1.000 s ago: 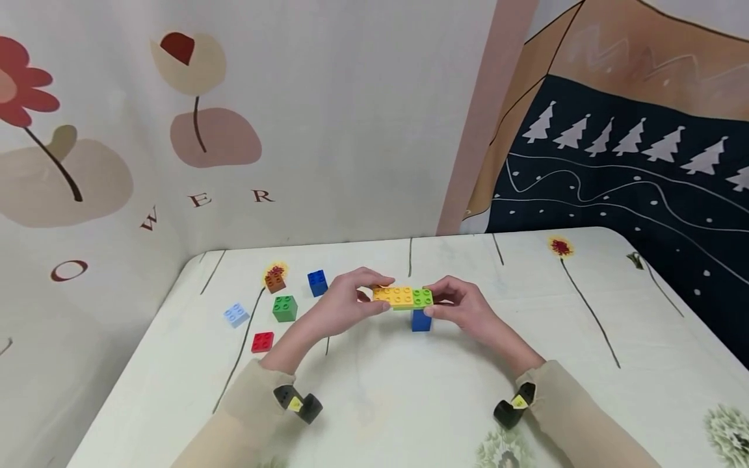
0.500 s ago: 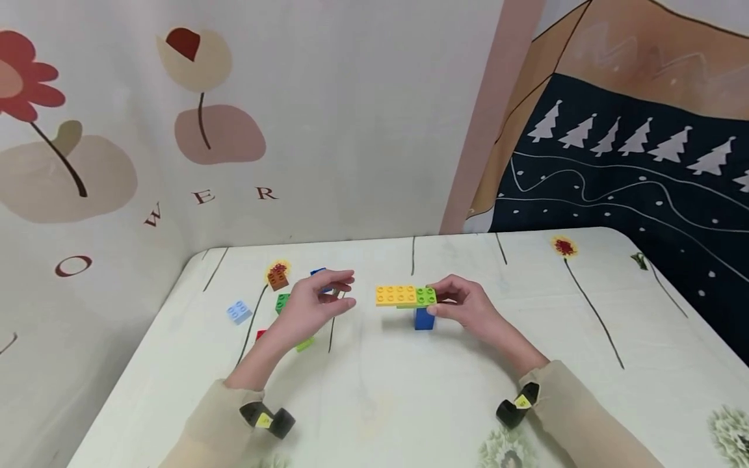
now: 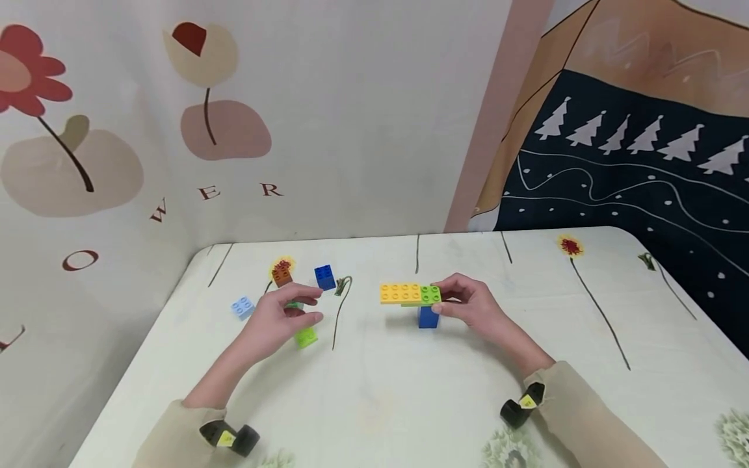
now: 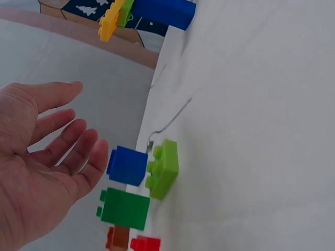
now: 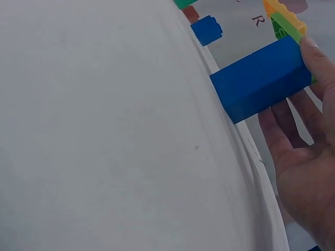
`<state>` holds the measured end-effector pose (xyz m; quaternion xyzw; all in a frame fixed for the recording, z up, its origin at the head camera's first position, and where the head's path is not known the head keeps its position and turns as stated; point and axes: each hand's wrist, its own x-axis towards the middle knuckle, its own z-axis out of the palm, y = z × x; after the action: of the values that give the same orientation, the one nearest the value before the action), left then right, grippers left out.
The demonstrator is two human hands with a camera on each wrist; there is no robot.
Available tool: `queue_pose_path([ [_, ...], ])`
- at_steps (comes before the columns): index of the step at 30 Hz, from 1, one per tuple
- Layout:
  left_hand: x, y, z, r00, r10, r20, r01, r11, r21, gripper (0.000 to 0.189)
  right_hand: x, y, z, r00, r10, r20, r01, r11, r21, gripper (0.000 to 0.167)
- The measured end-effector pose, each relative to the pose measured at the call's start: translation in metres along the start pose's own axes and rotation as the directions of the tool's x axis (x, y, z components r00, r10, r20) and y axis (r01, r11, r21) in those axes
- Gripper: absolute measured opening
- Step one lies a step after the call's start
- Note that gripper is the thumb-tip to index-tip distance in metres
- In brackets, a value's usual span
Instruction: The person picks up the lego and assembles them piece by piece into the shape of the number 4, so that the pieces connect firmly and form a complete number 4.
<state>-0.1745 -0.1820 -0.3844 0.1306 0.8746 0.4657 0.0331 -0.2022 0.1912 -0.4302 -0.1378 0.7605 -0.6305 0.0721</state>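
My right hand point(image 3: 474, 309) pinches the right end of a lime green brick point(image 3: 431, 295) on top of a blue brick column point(image 3: 428, 318). The right wrist view shows a seam between two stacked blue bricks. A yellow brick point(image 3: 400, 294) sits on the lime one and juts out to the left. My left hand point(image 3: 274, 325) holds nothing; its fingers are spread and slightly bent above the loose bricks. Nearest to it are a lime brick point(image 3: 307, 337) and a green brick point(image 4: 124, 208), mostly covered by the hand in the head view.
A blue brick point(image 3: 324, 277), a brown brick point(image 3: 282, 276) and a light blue brick point(image 3: 242, 308) lie around the left hand. A red brick point(image 4: 145, 243) shows only in the left wrist view. A patterned cloth covers the table point(image 3: 374, 403); a printed curtain point(image 3: 351, 130) hangs behind.
My left hand has let go of the yellow brick and moved left to the loose bricks. My right hand keeps its pinch on the lime brick.
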Motion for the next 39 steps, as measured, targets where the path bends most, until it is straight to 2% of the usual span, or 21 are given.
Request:
queue_pose_path([
  [3,-0.004,-0.005,-0.002,1.000,-0.017,-0.005,0.017,1.000,0.006,0.040,-0.001,0.000,-0.001,1.000,-0.005,-0.003,0.005,1.000,-0.007,0.035],
  [9,-0.011,-0.015,-0.002,1.000,0.014,0.009,-0.015,1.000,0.017,0.041,-0.002,0.000,-0.002,1.000,0.008,-0.012,-0.009,1.000,-0.008,0.036],
  [15,-0.016,-0.022,-0.001,0.999,0.040,0.008,-0.041,0.979,0.201,0.040,0.000,0.001,-0.001,1.000,-0.010,0.006,0.010,1.000,0.021,0.035],
  [17,-0.016,-0.025,-0.001,0.999,0.034,0.010,-0.036,0.972,0.234,0.040,0.001,0.001,-0.001,1.000,-0.016,0.012,0.016,0.999,0.029,0.035],
  [26,-0.016,-0.030,0.003,0.999,-0.006,0.040,-0.004,0.968,0.251,0.043,0.001,-0.001,0.001,1.000,0.012,0.002,-0.012,1.000,0.024,0.035],
  [33,-0.014,-0.032,0.005,0.995,-0.059,0.075,0.035,0.957,0.288,0.049,-0.001,-0.002,0.001,0.999,0.034,-0.012,-0.034,0.999,0.004,0.037],
  [39,-0.012,-0.032,0.008,0.997,-0.064,0.054,0.045,0.953,0.299,0.043,0.000,-0.002,0.001,1.000,0.027,-0.010,-0.027,1.000,0.003,0.038],
])
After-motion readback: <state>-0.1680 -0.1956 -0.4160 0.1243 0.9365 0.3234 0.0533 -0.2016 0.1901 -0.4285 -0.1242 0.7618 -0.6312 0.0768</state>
